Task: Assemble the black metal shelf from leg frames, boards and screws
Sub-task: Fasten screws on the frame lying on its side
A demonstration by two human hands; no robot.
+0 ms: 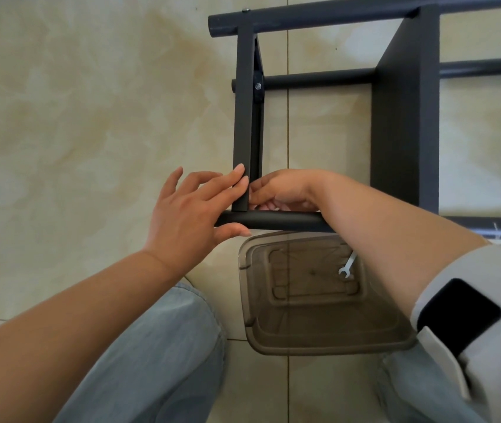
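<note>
A person crouches over a partly assembled black metal shelf (402, 117) lying on its side on a glossy, cream-marbled tile floor (75, 102). The frame is matte, powder-coated steel: round tubes run left to right, joined by flat rectangular boards set crosswise. The nearest tube (273, 220) meets a narrow upright board (244, 117) at a right angle, just in front of the person's knees.

The left hand (191, 209) rests open against that joint, straight fingers laid along the board's lower end, thumb stretched under the tube. The right hand (286, 190) reaches over the tube from the other side, fingers curled in behind the board at the corner; whether they pinch a screw or other small part cannot be told. Farther up the board, a silver bolt (257, 86) shows on a black bracket where a second tube passes.

Below the tube sits a smoky, translucent plastic tray (319, 340) with rounded corners, holding a small silver open-ended wrench (347, 267). Pale blue denim covers the knees (163, 346); a grey sleeve (493, 315) bears a black patch.
</note>
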